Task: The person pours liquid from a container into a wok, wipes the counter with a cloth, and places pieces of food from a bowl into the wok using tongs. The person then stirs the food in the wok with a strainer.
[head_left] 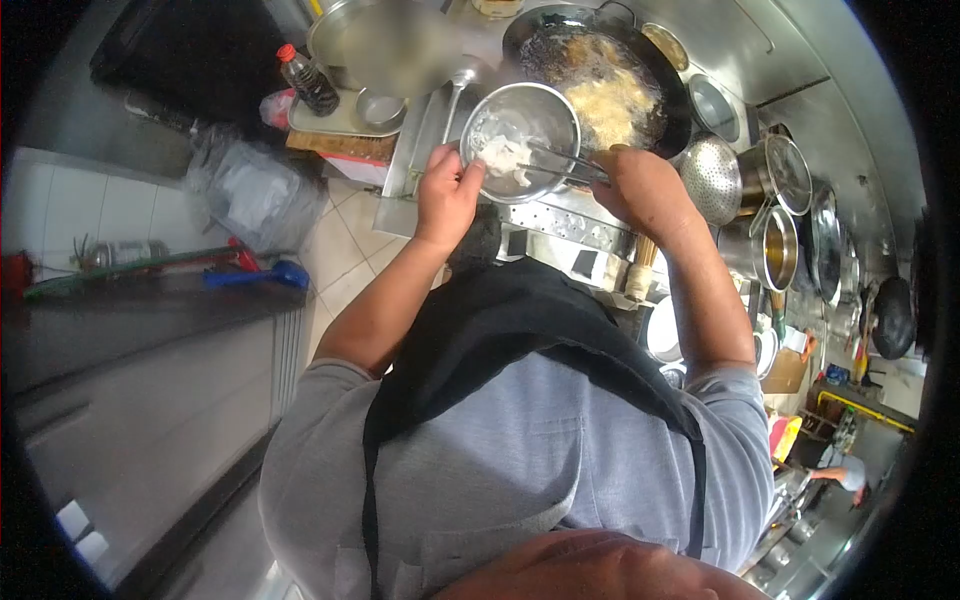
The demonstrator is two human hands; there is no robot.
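1. Bowl (545,108): round, shiny steel, held up and tipped toward the camera, at 12 o'clock in the view.
2. Battered pieces (505,158): pale white lumps, heaped against the bowl's wall at 7 o'clock.
3. Tongs (565,165): thin metal, entering the bowl from 4 o'clock, tips beside the pieces.

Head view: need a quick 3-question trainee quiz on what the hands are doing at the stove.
1. True or false: the left hand grips the rim of the steel bowl.
2. What does the right hand hold? A) a ladle B) metal tongs C) a bottle
3. Fill in: beyond the bowl, food is frying in the ____.

Key: 1 true. 2 B; the tong tips reach into the bowl. 3 wok.
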